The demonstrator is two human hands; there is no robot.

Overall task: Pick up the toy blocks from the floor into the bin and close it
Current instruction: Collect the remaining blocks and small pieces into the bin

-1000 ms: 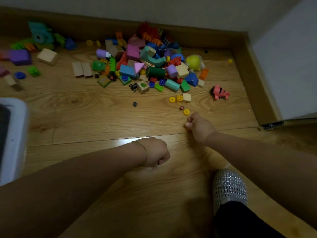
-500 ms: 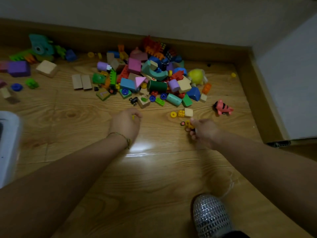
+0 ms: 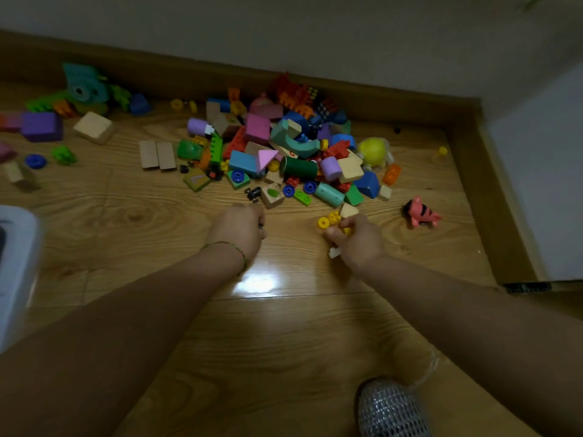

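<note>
Surveying the work area, the block heap [image 3: 284, 152] is the largest item: wooden and plastic toy blocks piled loose, none stacked, evidently tipped out and not yet gathered. Most of the task is judged outstanding. The bin [image 3: 15, 272] shows only as a blurred white edge well to the left of the heap and nearer the person. Its lid is not visible.

Both forearms reach toward the near edge of the heap, where the stragglers lie, which suggests the outliers are being cleared first. The right hand [image 3: 359, 241] is closed around a small yellow piece [image 3: 347, 230], with a white piece [image 3: 333, 252] poking out beneath the palm. It appears to be collecting several items before one trip to the bin. The left hand [image 3: 238, 230] sits knuckles-up at the heap's near edge, fingers curled down. A dark speck [image 3: 261, 226] shows at the fingertips, but whether it is gripped cannot be determined. A yellow ring [image 3: 323, 223] and a yellow studded brick [image 3: 335, 217] lie between the right hand and the heap.

Surface: a varnished wooden floor [image 3: 284, 342], glossy, with a glare patch on the person's side of the heap; small round pieces may roll on it. A brown skirting board [image 3: 362, 89] runs directly behind the heap, below a pale wall [image 3: 284, 26]. A white panel [image 3: 542, 184] stands to the right of the heap.
</note>
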